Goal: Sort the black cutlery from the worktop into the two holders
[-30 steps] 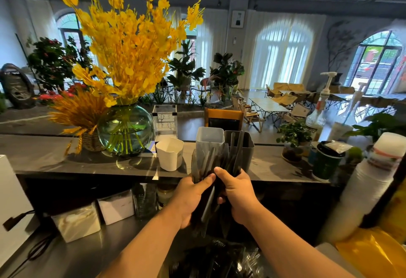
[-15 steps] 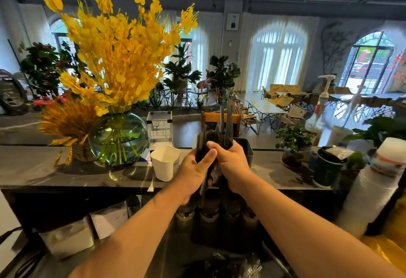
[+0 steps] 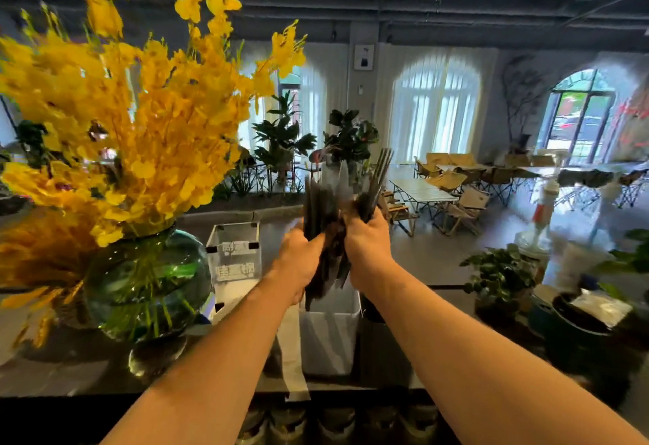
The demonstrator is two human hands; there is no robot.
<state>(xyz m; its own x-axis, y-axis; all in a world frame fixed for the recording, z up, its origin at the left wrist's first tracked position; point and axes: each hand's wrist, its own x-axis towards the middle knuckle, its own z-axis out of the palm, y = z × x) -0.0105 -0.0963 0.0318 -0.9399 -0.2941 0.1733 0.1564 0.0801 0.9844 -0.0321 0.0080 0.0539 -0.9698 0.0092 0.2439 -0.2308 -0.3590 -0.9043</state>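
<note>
Hands first: what grip?
— Left hand (image 3: pixel 302 263) and right hand (image 3: pixel 368 248) each clasp the black cutlery (image 3: pixel 325 212).
— What's changed?
— That bundle is up off the worktop, now just above the white holder (image 3: pixel 328 339) on the table (image 3: pixel 430 262). Dropping pieces in seems next.

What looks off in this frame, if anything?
Nothing spilled or broken. The cutlery bundle is splayed: left hand and right hand grip it over the white holder, tips fanning at uneven heights. A pale strip hangs over the counter edge beside it.
</note>
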